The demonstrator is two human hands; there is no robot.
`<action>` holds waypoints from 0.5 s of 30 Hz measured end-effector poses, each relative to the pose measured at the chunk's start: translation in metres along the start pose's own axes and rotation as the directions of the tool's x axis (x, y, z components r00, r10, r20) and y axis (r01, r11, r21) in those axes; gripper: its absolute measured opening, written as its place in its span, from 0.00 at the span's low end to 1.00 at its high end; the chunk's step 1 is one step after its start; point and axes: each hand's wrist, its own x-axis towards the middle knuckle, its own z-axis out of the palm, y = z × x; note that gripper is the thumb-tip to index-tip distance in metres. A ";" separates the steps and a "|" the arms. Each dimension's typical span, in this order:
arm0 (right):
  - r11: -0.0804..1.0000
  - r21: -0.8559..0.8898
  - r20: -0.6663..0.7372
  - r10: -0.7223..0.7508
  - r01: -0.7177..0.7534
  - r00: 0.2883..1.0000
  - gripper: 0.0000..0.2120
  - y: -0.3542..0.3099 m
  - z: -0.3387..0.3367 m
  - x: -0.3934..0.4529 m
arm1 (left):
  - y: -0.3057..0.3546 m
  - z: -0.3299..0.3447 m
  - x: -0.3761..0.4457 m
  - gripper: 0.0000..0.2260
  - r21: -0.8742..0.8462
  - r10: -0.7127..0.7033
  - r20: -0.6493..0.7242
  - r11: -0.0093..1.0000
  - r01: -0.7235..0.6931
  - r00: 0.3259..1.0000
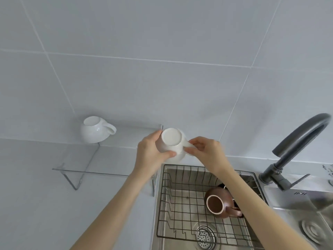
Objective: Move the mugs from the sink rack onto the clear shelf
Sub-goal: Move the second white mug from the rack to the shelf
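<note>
Taking the clear shelf [115,170] as my marker, a white mug [95,129] already sits bottom-up at its far left end, handle pointing right toward the open stretch. My left hand [150,156] is wrapped around the body of a second white mug [171,143], which I hold bottom-up in the air just off the shelf's right end, above the back edge of the sink rack [180,204]; my right hand [205,152] pinches its handle between thumb and fingers. The risk I see is the shelf itself: it is nearly invisible against the pale wall and surface, so I could misjudge its right edge and set the mug half off it, or knock the rim against that corner. Glazed ceramic is slick, and if it is wet from the rack, which I cannot tell, it could slip as I let go. Sliding it too far left could bump the first mug's handle. This mug looks glossy, rounded and plain, with a flat matte base. To the right of and below the shelf, a brown mug [219,204] waits upside down in the rack, under my right forearm.
</note>
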 end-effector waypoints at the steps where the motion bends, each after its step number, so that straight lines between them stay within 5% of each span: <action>1: 1.000 0.009 0.009 -0.018 0.018 1.000 0.06 -0.010 0.006 0.002 | -0.001 -0.012 0.001 0.30 -0.001 0.001 -0.015 1.000 -0.001 1.000; 15: 0.990 0.073 0.203 -0.132 0.119 0.970 0.02 -0.078 0.134 0.030 | -0.057 -0.140 -0.009 0.24 0.017 -0.182 -0.169 0.982 0.187 0.969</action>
